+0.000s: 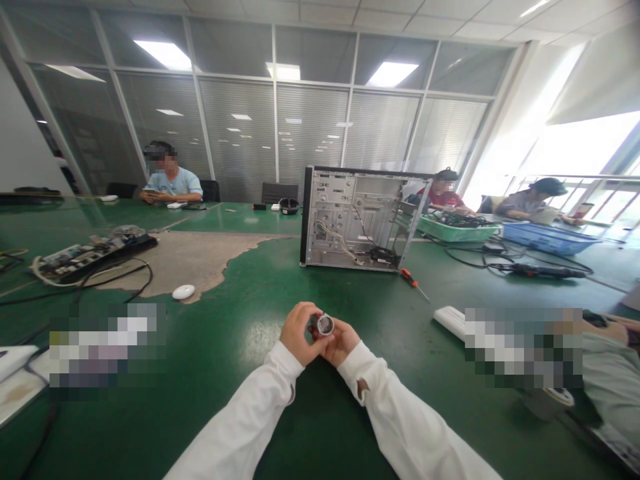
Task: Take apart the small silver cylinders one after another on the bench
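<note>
Both hands meet over the green table (280, 413), a little in front of me. Between them is a small round pot-like thing (325, 325) with a silvery rim and a mottled grey face turned up toward me; what is inside it is too small to make out. My left hand (299, 335) curls around its left side, fingertips at the far edge and thumb at the near edge. My right hand (344, 341) supports it from the right and below. Beyond the hands stands an open computer case (360, 220), loose cables inside it. An orange-handled screwdriver (409, 277) lies by its near right corner.
A green basket (465, 231) of cables and a blue basket (550, 239) stand at the right back. Circuit parts (95, 257) lie at the left among black cables. A white oval object (183, 292) is nearer. Other people sit around the table.
</note>
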Demonstrator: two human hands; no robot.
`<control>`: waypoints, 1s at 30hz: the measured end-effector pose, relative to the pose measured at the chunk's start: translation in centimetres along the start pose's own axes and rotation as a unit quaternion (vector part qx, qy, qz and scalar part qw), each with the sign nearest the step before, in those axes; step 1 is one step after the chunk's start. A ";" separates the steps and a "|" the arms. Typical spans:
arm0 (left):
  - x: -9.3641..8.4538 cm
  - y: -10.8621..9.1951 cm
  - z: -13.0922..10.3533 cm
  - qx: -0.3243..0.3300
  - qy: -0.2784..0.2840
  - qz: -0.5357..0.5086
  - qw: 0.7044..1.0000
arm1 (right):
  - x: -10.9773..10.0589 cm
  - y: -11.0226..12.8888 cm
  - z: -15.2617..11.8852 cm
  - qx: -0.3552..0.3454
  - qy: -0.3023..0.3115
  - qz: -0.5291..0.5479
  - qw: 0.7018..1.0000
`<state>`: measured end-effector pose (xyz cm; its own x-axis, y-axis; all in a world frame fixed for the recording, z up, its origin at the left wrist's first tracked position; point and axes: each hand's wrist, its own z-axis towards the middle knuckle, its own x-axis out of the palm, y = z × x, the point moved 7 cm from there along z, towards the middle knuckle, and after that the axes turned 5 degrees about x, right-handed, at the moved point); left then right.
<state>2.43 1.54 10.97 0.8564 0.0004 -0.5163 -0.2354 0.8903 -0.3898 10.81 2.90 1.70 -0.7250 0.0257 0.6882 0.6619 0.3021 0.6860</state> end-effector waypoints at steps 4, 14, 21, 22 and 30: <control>0.0 -0.4 0.2 0.002 0.027 -0.029 0.999 | -0.8 1.8 -0.3 -0.084 -0.058 -0.074 0.992; 2.6 5.5 -1.8 -0.183 0.049 -0.021 0.982 | 2.7 5.2 -3.7 -0.406 -0.106 -0.558 0.716; 3.2 6.8 -2.2 -0.211 0.093 0.021 0.973 | 1.2 4.5 -2.2 -0.348 -0.117 -0.534 0.762; 3.3 6.8 -2.2 -0.212 0.095 0.027 0.972 | 1.1 4.4 -2.2 -0.343 -0.118 -0.528 0.768; 3.1 6.1 -2.0 -0.182 0.102 0.035 0.977 | 1.6 4.6 -2.7 -0.334 -0.118 -0.497 0.793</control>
<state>2.75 6.08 5.46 0.7309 -0.0683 -0.6790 -0.4704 0.6704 -0.5738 13.20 1.72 6.60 -0.9149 0.2923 -0.2786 -0.3612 -0.2839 0.8882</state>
